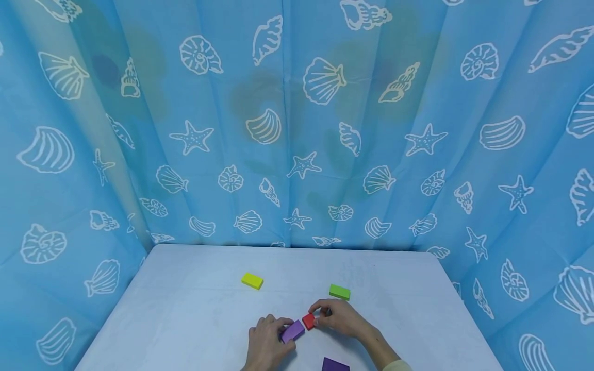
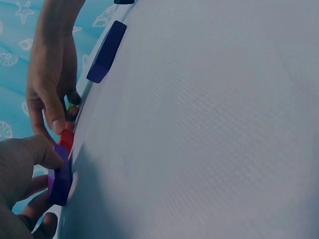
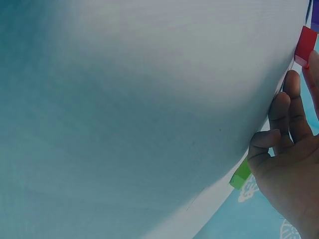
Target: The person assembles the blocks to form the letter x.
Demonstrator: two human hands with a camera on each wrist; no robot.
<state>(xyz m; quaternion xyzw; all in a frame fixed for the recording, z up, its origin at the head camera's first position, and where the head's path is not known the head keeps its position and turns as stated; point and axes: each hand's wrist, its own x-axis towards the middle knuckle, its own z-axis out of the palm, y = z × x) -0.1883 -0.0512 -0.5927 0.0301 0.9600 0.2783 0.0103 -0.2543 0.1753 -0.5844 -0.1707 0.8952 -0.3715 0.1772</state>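
My left hand (image 1: 267,342) pinches a purple block (image 1: 293,331) between thumb and fingers, low at the white table top. Just to its right, my right hand (image 1: 342,317) holds a small red block (image 1: 308,321) between thumb and index finger. The two blocks lie close together, corner toward corner. In the left wrist view the purple block (image 2: 60,175) stands right below the red one (image 2: 66,141). The right wrist view shows the red block (image 3: 305,46) at the fingertips, the other fingers bent near the table.
A yellow block (image 1: 252,281) lies farther back on the left of the white table (image 1: 185,304). Beyond my right hand is a green block (image 1: 340,292). A dark purple block (image 1: 335,365) sits at the near edge of view. Behind hangs a blue shell-print curtain (image 1: 287,154).
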